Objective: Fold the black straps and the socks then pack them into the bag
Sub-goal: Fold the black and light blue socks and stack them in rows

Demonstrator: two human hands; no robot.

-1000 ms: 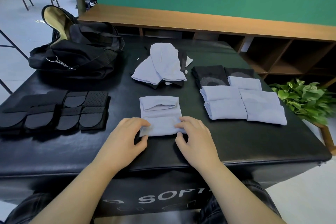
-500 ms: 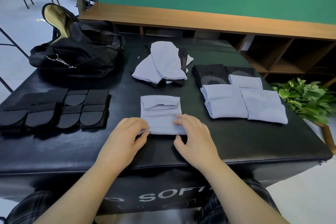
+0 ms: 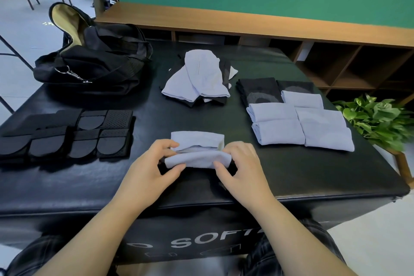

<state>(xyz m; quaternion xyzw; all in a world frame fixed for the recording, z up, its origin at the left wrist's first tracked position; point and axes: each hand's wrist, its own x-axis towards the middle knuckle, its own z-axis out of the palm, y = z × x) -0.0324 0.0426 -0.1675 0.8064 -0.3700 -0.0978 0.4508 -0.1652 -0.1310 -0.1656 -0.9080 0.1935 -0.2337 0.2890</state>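
Observation:
A pale lilac sock (image 3: 197, 150) lies at the near middle of the black padded table (image 3: 291, 177), its near end lifted and rolled over. My left hand (image 3: 154, 168) pinches the sock's left corner and my right hand (image 3: 242, 168) pinches its right corner. Folded black straps (image 3: 67, 134) lie in rows at the left. Several folded lilac and dark socks (image 3: 298, 116) sit in rows at the right. A loose pile of unfolded socks (image 3: 201, 78) rests at the middle back. The black bag (image 3: 94, 60) stands open at the back left.
A wooden shelf unit (image 3: 313, 36) runs behind the table under a green wall. A potted green plant (image 3: 378, 119) stands off the table's right edge. Chair legs and a plant stem show at the far left.
Both hands have taken hold of the sock's near edge, lifted it off the table and rolled it away from me over the rest of the sock.

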